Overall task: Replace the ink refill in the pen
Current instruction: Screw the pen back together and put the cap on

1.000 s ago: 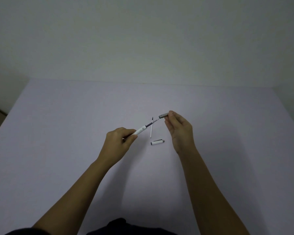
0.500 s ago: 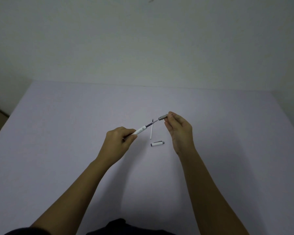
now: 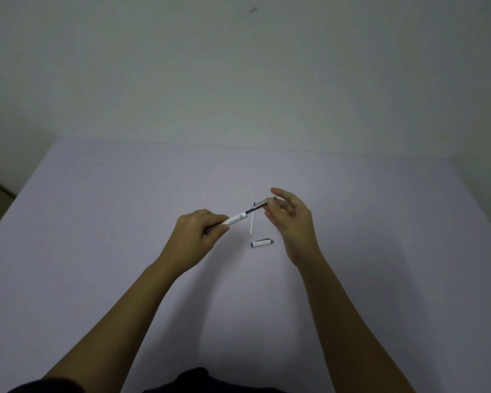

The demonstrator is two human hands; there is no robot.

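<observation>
**Now our grip on the tip section loosens**

Half a second ago our right hand (image 3: 291, 219) pinched the grey tip section (image 3: 262, 204); now its fingers spread, barely touching. Our left hand (image 3: 197, 236) clamps the white barrel (image 3: 236, 219). A spare refill (image 3: 251, 224) and cap (image 3: 262, 243) lie on the table (image 3: 97, 222). Likely regripping to screw further.

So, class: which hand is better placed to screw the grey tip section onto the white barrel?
Probably the right hand: its fingertips touch the grey tip section, while the left hand grips the white barrel.
</observation>
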